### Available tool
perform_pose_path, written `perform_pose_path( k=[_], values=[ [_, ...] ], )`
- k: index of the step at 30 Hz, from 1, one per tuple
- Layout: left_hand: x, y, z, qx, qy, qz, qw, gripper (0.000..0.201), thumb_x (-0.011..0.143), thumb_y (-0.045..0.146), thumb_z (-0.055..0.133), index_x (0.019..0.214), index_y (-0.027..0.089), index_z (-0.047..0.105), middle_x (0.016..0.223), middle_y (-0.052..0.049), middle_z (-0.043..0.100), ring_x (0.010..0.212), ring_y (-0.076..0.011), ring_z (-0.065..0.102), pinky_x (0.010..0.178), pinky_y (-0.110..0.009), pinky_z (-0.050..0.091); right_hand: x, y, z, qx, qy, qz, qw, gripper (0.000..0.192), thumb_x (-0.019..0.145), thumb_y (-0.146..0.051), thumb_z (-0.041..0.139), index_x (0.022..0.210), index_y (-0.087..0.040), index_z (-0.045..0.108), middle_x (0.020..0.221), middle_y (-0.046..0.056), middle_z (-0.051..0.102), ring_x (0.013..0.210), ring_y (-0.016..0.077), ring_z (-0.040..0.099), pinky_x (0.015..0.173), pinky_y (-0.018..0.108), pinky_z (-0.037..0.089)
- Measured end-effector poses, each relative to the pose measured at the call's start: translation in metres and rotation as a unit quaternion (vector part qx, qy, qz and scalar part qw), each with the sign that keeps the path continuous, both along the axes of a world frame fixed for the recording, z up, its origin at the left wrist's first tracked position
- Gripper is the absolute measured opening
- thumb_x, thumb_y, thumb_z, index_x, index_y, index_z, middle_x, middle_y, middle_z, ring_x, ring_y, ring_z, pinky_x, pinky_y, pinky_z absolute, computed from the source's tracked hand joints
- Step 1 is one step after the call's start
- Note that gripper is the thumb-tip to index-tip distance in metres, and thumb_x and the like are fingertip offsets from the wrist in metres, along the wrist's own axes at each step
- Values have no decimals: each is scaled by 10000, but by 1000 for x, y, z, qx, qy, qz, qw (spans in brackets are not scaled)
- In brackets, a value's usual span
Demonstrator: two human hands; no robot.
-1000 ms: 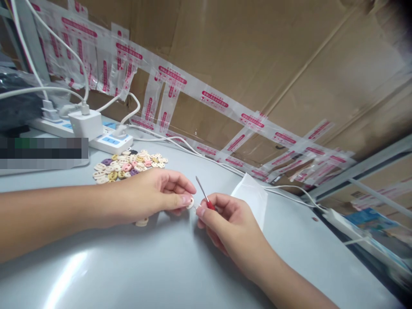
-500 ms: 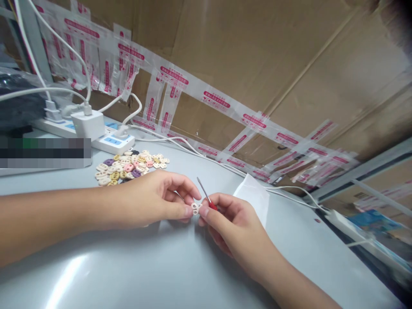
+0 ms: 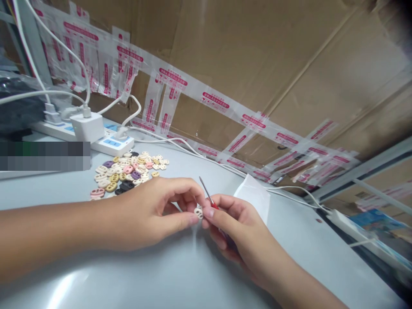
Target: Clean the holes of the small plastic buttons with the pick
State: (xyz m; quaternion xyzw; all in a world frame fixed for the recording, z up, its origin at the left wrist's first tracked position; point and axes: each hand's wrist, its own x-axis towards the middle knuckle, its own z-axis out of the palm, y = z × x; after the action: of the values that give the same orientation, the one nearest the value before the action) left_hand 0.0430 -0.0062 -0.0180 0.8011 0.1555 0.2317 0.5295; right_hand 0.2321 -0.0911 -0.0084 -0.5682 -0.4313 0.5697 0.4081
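A small cream slotted piece [image 3: 198, 212], button-like, is pinched between the fingertips of both my hands above the table. My left hand [image 3: 170, 206] grips its left side with thumb and fingers. Its right edge is held by the thumb and forefinger of my right hand [image 3: 231, 219]. That same hand also holds a slim tool [image 3: 205, 187] with a red handle and a thin metal shaft pointing up and to the left; most of the handle is hidden in the palm. Behind my left hand lies a pile of similar slotted pieces [image 3: 130, 167] in cream, pink, yellow, purple and black.
Behind the pile stands a white power strip [image 3: 114, 146] with plugs and cables. White paper [image 3: 254, 195] lies on the grey table [image 3: 141, 274] beyond my right hand. A taped cardboard wall [image 3: 257, 64] closes off the back; another white strip [image 3: 360, 234] sits at the right.
Both hands have shifted slightly right, and my left fingers have moved closer to the right ones. The cream piece has turned a little. More of the pile shows behind my left hand.
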Motion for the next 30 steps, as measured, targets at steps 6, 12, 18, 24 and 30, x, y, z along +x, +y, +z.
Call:
perform_pose_path(
  k=[6, 12, 18, 24, 30],
  values=[
    [2, -2, 1, 27, -11, 15, 999, 135, 920, 226, 575, 1029, 207, 652, 961, -14, 695, 890, -143, 657, 754, -245, 532, -1, -1, 2, 2, 5, -5, 1000, 299, 842, -453, 719, 768, -188, 599, 450, -83, 426, 381, 42, 237, 340, 161, 158],
    [0, -2, -1, 62, -10, 7, 998, 123, 898, 195, 597, 1004, 205, 660, 943, -7, 720, 860, -129, 673, 720, -214, 538, 0, -1, 1, -8, 5, -10, 1000, 287, 814, -427, 752, 771, -181, 610, 464, -82, 444, 384, 40, 261, 335, 154, 172],
    [0, -1, -1, 60, -1, 15, 998, 102, 917, 228, 601, 990, 205, 669, 928, 2, 740, 833, -119, 685, 672, -190, 529, 0, -1, 2, -7, 4, -11, 1000, 276, 818, -418, 743, 750, -182, 618, 484, -72, 474, 382, 38, 265, 334, 159, 173],
    [0, -5, -1, 57, -14, 24, 998, 108, 935, 248, 594, 965, 199, 685, 918, -3, 749, 836, -118, 696, 683, -182, 545, -1, -3, 5, 3, 25, -14, 1000, 270, 794, -382, 768, 720, -163, 628, 517, -56, 525, 384, 30, 293, 340, 159, 193],
    [-1, -5, -2, 75, -22, 35, 996, 110, 938, 245, 589, 989, 202, 677, 936, -8, 738, 860, -121, 693, 727, -192, 560, 1, -4, 6, 10, 22, -10, 1000, 277, 825, -401, 752, 740, -164, 636, 551, -49, 533, 391, 26, 301, 347, 161, 190]
  ],
)
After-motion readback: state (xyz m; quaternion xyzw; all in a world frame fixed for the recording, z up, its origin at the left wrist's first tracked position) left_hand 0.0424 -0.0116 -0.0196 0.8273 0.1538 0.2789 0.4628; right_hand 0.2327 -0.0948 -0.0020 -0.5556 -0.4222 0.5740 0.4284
